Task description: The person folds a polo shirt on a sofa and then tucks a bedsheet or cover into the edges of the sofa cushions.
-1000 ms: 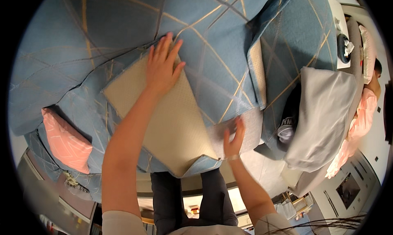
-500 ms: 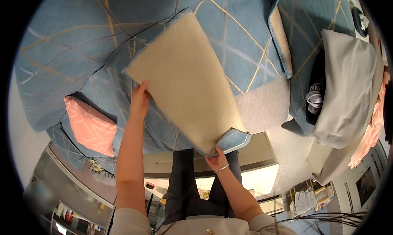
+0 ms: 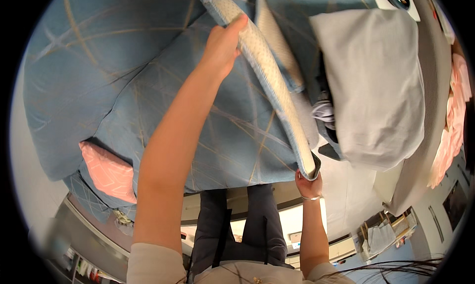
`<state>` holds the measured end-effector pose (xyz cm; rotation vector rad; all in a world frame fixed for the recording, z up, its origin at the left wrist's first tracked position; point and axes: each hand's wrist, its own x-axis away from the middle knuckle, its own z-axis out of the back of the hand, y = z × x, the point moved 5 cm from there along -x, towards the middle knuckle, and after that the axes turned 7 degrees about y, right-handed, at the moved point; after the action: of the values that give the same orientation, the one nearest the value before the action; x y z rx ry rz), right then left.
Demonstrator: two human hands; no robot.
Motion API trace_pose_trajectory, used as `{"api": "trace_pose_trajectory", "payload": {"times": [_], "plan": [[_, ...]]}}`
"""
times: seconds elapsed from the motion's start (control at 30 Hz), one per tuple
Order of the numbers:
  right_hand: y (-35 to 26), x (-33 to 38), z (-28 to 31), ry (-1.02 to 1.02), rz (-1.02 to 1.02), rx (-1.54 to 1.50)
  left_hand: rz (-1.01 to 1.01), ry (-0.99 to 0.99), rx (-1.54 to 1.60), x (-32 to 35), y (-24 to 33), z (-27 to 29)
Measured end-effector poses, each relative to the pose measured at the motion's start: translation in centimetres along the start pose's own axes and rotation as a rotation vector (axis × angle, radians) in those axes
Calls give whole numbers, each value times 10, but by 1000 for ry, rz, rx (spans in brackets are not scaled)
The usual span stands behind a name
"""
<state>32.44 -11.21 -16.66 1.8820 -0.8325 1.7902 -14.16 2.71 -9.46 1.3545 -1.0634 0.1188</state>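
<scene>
A flat cream pillow in a blue-edged case (image 3: 269, 79) is lifted on edge above a bed covered by a blue duvet with tan lines (image 3: 123, 86). My left hand (image 3: 222, 44) grips the pillow's far upper end. My right hand (image 3: 308, 182) holds its near lower corner by the bed's edge. Seen edge-on, the pillow runs diagonally from top centre to lower right.
A grey pillow (image 3: 376, 86) lies on the right of the bed, over dark and white cloth (image 3: 324, 113). A pink patterned cushion (image 3: 109, 173) peeks out under the duvet at lower left. Pink fabric (image 3: 452, 131) hangs at the far right. My dark-trousered legs (image 3: 242, 224) stand against the bed.
The pillow went from lying flat on the duvet to being lifted and turned on edge, shifting right. My left hand moved from pressing on it to gripping its far end.
</scene>
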Motion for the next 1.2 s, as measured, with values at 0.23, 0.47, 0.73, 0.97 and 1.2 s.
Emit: {"api": "trace_pose_trajectory", "payload": {"times": [0.23,0.47,0.73,0.97,1.2], "plan": [[-24,-22,6,15,-34,-131,-81,178,-43,-28,-34,-79],[-41,-49,-18,154,102,-129,9,255,-140,-82,-76,-82],[-111,-115,59,395,1489,1914,-628,-105,-933,-68,-100,-76],[-111,-133,22,270,1195,1752,-912,134,-1628,-77,-85,-75],[-115,-114,11,250,1082,1676,-547,-87,-1868,-109,-77,-76]]}}
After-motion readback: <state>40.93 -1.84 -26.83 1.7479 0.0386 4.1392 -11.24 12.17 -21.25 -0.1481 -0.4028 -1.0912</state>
